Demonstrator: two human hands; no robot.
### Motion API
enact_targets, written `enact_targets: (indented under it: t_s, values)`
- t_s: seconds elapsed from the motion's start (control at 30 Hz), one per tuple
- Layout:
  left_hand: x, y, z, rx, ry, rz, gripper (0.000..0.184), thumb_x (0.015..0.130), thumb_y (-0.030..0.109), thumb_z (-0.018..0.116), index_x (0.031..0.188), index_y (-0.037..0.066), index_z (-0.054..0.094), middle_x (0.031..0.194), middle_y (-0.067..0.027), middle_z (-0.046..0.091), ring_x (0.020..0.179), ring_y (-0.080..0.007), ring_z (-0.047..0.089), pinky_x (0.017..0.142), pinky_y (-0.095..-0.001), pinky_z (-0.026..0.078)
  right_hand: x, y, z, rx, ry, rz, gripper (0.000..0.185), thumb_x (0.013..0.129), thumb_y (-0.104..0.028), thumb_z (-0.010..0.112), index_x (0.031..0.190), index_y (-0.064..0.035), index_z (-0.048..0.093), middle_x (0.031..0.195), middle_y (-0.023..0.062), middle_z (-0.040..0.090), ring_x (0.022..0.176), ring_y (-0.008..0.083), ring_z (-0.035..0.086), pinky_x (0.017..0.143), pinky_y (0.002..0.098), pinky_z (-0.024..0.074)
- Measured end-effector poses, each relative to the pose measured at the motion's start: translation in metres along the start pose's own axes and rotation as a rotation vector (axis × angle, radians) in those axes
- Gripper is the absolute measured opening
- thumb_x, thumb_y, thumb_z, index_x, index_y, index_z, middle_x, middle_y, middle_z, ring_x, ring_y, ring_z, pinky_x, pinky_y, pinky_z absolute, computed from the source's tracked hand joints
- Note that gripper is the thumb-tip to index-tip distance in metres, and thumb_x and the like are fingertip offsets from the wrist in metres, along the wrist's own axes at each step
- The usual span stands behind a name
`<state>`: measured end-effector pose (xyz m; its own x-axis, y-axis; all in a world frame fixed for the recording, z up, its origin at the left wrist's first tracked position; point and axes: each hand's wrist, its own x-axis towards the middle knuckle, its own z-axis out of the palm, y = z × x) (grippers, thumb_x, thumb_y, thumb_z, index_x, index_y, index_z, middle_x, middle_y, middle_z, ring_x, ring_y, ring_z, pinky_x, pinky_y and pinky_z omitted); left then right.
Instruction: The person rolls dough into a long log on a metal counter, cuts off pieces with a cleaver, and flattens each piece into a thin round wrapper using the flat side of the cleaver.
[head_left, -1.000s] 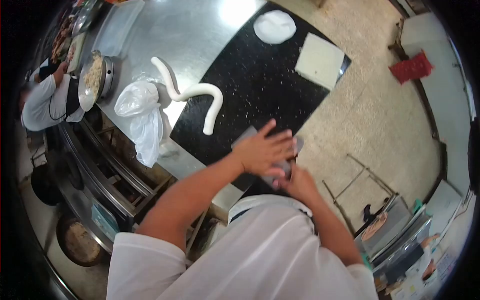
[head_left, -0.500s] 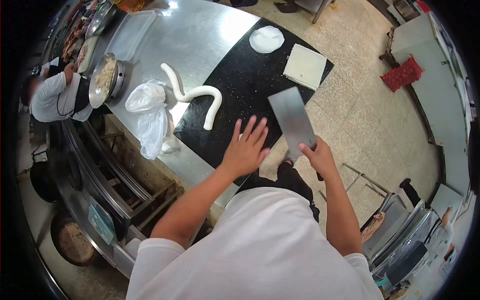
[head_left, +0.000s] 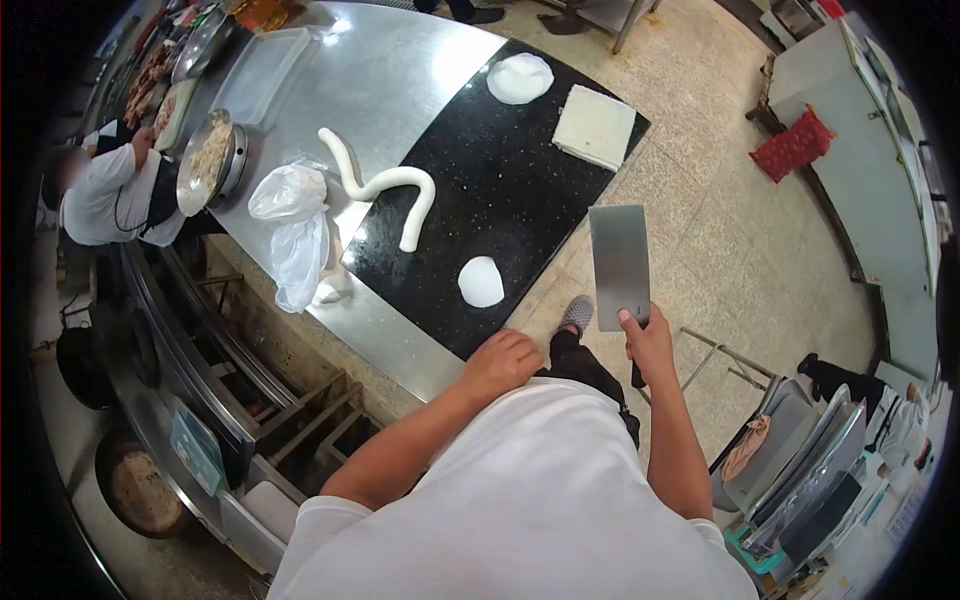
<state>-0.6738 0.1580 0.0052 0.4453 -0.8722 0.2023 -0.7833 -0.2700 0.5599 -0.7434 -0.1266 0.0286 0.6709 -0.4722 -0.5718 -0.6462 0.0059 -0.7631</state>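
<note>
Table (head_left: 375,75) of steel ran across the upper left, with a person (head_left: 112,190) working at its far left side and a black slab (head_left: 490,165) covering its right end. The rope (head_left: 395,178) of white dough snaked over the slab's left edge, one end on the steel and the other on the black, all in one uncut length. Left of it sat the plastic bag (head_left: 287,193), partly clear, its tail hanging toward the table's near edge. Near the slab's far right corner stood the square stack (head_left: 597,125) of white sheets.

The cleaver (head_left: 620,255) was off the slab, above the floor, its broad blade pointing away from the body. The right hand (head_left: 651,345) gripped it at the handle end, thumb against the blade's base. The left hand (head_left: 501,364) was just off the slab's near corner, fingers curled in; its palm was hidden, so it may or may not have covered something.

The far disc (head_left: 519,78) lay beside the stack, apart from it. The near disc (head_left: 481,282) lay alone closer to the hands, already flat and smooth-faced. Judged by the rope, a good deal of dough was left unflattened. Smallest was a white lump (head_left: 332,289) beside the bag.
</note>
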Motion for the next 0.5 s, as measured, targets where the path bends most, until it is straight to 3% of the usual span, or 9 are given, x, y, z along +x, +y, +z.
enact_targets:
  t_s: [0.03,0.1,0.13,0.17,0.23,0.37,0.43,0.47,0.5]
  values:
    - [0.007,0.005,-0.006,-0.012,-0.003,0.002,0.011,0.092,0.020,0.069,0.089,0.009,0.068,0.099,-0.0062,0.068,0.105,-0.0287,0.068,0.095,-0.0413,0.054,-0.002,0.000,0.001,0.002,-0.009,-0.003,0.029,0.098,-0.025,0.073,0.106,-0.0017,0.058,0.065,-0.0004,0.051,0.047,0.0084,0.047,0.042,0.0272,0.0380]
    - [0.016,0.013,-0.013,-0.105,0.052,-0.233,0.016,0.090,0.021,0.073,0.083,0.009,0.066,0.083,-0.0073,0.065,0.082,-0.0294,0.068,0.076,-0.0430,0.055,-0.012,0.005,0.001,-0.007,-0.021,-0.001,0.028,0.098,-0.024,0.073,0.107,-0.0019,0.058,0.065,-0.0003,0.051,0.047,0.0083,0.046,0.042,0.0271,0.0380]
    - [0.022,0.012,-0.011,-0.089,0.096,-0.217,0.018,0.090,0.021,0.073,0.080,0.008,0.065,0.076,-0.0078,0.062,0.071,-0.0304,0.065,0.068,-0.0444,0.053,-0.014,0.005,0.002,0.003,-0.028,-0.009,0.028,0.098,-0.024,0.073,0.107,-0.0018,0.058,0.065,-0.0003,0.051,0.047,0.0084,0.046,0.042,0.0271,0.0380]
    - [0.025,0.011,-0.012,-0.084,0.105,-0.214,0.018,0.090,0.021,0.073,0.080,0.008,0.065,0.076,-0.0078,0.062,0.071,-0.0304,0.065,0.068,-0.0444,0.053,-0.013,0.005,0.004,0.014,-0.035,-0.021,0.027,0.098,-0.023,0.073,0.107,-0.0017,0.059,0.066,-0.0003,0.051,0.047,0.0085,0.046,0.042,0.0271,0.0380]
    - [0.028,0.011,-0.012,-0.034,-0.124,-0.200,0.015,0.089,0.019,0.074,0.082,0.007,0.068,0.081,-0.0084,0.066,0.075,-0.0298,0.068,0.071,-0.0440,0.054,-0.012,0.011,0.003,-0.047,-0.012,-0.032,0.028,0.097,-0.023,0.074,0.108,-0.0003,0.062,0.070,0.0024,0.058,0.053,0.0109,0.052,0.049,0.0291,0.0424]
    - [0.041,0.010,-0.017,-0.213,0.113,-0.080,0.013,0.089,0.018,0.074,0.082,0.008,0.072,0.086,-0.0091,0.070,0.082,-0.0296,0.070,0.074,-0.0427,0.056,-0.018,0.009,0.006,-0.109,-0.013,-0.073,0.033,0.094,-0.022,0.075,0.113,0.0028,0.066,0.083,0.0098,0.070,0.072,0.0181,0.066,0.067,0.0345,0.0523]
    - [0.054,0.002,-0.055,-0.321,-0.199,-0.206,0.012,0.091,0.018,0.073,0.099,0.010,0.076,0.102,-0.0091,0.074,0.094,-0.0301,0.071,0.080,-0.0400,0.057,-0.019,-0.002,0.012,-0.165,-0.086,-0.082,0.036,0.094,-0.024,0.075,0.114,0.0032,0.066,0.085,0.0126,0.072,0.076,0.0210,0.068,0.070,0.0362,0.0534]
    - [0.060,-0.006,-0.061,-0.323,-0.204,-0.211,0.012,0.091,0.018,0.073,0.099,0.010,0.076,0.102,-0.0091,0.074,0.094,-0.0301,0.071,0.080,-0.0400,0.057,-0.021,-0.005,0.018,-0.223,-0.167,-0.086,0.038,0.093,-0.026,0.076,0.116,0.0036,0.066,0.088,0.0154,0.073,0.080,0.0239,0.070,0.074,0.0379,0.0544]
    - [0.069,-0.018,-0.066,-0.187,-0.189,-0.187,0.022,0.093,0.024,0.072,0.112,0.013,0.074,0.114,-0.0089,0.071,0.108,-0.0309,0.068,0.091,-0.0412,0.055,-0.022,-0.009,0.026,-0.221,-0.171,-0.082,0.038,0.093,-0.026,0.076,0.116,0.0036,0.066,0.088,0.0154,0.073,0.080,0.0239,0.070,0.074,0.0379,0.0544]
